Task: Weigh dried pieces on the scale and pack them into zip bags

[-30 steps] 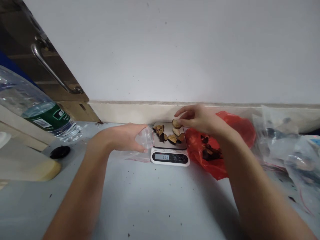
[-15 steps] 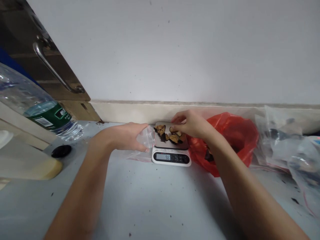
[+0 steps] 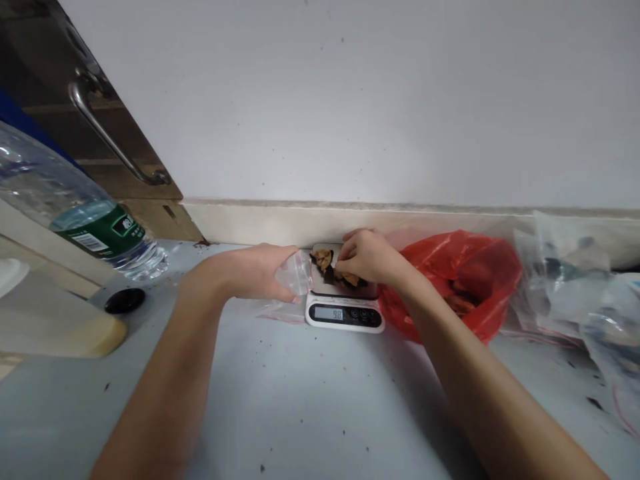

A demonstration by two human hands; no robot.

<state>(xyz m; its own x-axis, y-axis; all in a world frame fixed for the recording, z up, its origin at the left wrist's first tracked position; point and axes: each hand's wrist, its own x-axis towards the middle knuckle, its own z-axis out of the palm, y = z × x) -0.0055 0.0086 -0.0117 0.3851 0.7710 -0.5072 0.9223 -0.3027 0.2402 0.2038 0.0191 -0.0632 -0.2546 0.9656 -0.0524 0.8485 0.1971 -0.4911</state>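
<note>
My left hand grips a small clear zip bag, its mouth spread between thumb and fingers and facing the kitchen scale. The white scale has a black panel whose display shows the digits 9 and 8. On its pan lie several dried, curled pieces, tan on one side and blackish on the other. Over the pan, my right hand closes its fingertips on some of these dried pieces, partly covering them. A red plastic bag holding more dark pieces is under and beside my right forearm.
Left stand a large water bottle, a translucent container and a black cap. Clear zip bags with dark contents lie at the right. A wall rises behind the scale. Dark crumbs dot the counter.
My right hand has moved slightly left and down over the pan, its fingers closing in on the dried pieces. My left hand keeps the zip bag beside the scale.
</note>
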